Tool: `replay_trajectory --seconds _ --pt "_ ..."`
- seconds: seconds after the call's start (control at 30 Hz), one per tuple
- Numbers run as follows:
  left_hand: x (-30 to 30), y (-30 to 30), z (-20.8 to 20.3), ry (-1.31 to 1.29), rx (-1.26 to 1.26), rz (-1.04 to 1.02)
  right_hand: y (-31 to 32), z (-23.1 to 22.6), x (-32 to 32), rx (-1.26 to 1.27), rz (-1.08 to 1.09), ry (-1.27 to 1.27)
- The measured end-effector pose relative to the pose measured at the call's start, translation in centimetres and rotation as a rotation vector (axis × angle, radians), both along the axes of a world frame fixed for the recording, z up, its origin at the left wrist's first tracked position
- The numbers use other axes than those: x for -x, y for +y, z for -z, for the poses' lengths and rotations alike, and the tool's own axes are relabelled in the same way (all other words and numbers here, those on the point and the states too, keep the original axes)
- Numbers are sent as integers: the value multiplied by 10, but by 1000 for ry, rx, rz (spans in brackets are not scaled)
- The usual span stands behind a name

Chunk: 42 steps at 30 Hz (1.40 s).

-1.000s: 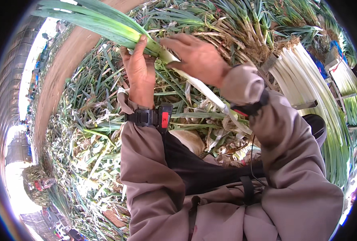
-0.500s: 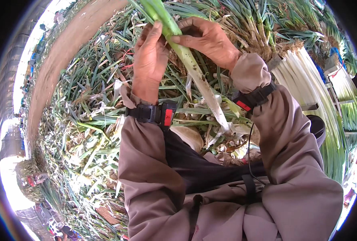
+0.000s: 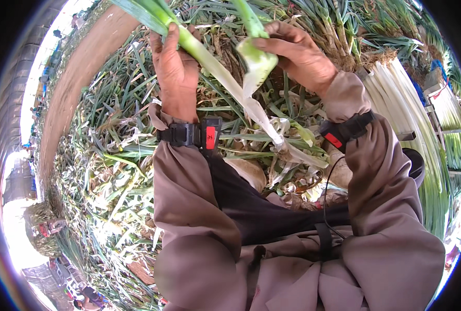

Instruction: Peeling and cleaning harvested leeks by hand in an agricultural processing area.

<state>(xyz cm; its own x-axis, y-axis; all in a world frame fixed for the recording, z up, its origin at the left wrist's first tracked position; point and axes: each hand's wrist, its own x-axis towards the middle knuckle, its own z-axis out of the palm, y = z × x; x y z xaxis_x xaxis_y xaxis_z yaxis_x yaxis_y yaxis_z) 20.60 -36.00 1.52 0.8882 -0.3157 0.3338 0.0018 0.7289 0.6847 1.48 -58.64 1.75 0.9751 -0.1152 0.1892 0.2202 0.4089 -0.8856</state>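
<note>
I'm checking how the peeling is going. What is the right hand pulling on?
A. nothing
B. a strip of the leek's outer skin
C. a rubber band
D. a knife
B: the right hand pinches a pale green outer leaf peeled away from the leek, whose stalk the left hand grips; no knife or band shows.

Layout, head view: leek stalk held across my lap, piles on all sides.

My left hand is closed around the stalk, upper left; my right hand pinches a peeled leaf just right of it. The stalk runs down-right from my left hand to its root end, between my wrists and above my lap. Loose trimmings lie left and ahead. Stacked trimmed stalks lie to my right.
</note>
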Motion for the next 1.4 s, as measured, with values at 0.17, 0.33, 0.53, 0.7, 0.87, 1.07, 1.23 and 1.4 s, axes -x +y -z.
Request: replay_trajectory --seconds 0.17,0.33,0.53,0.7,0.87,1.07,1.23,1.4 --pt "-36 45 0 7 15 -104 -33 63 43 89 -72 244" --pt "-49 41 -5 -32 67 -163 -105 248 147 1134 -318 723" --pt "-62 71 2 -84 29 -282 -92 261 170 1611 15 463" --pt "-87 107 27 -131 -155 -338 -24 166 77 959 -47 248" --pt "-116 143 53 -139 -331 -411 -6 142 70 802 -375 441" --pt "-121 124 75 223 -29 -197 -6 97 83 187 -286 366" --pt "-117 141 123 47 -652 -439 -7 72 115 455 -255 509" --pt "-131 190 97 347 -250 -401 -26 38 165 754 -261 532"
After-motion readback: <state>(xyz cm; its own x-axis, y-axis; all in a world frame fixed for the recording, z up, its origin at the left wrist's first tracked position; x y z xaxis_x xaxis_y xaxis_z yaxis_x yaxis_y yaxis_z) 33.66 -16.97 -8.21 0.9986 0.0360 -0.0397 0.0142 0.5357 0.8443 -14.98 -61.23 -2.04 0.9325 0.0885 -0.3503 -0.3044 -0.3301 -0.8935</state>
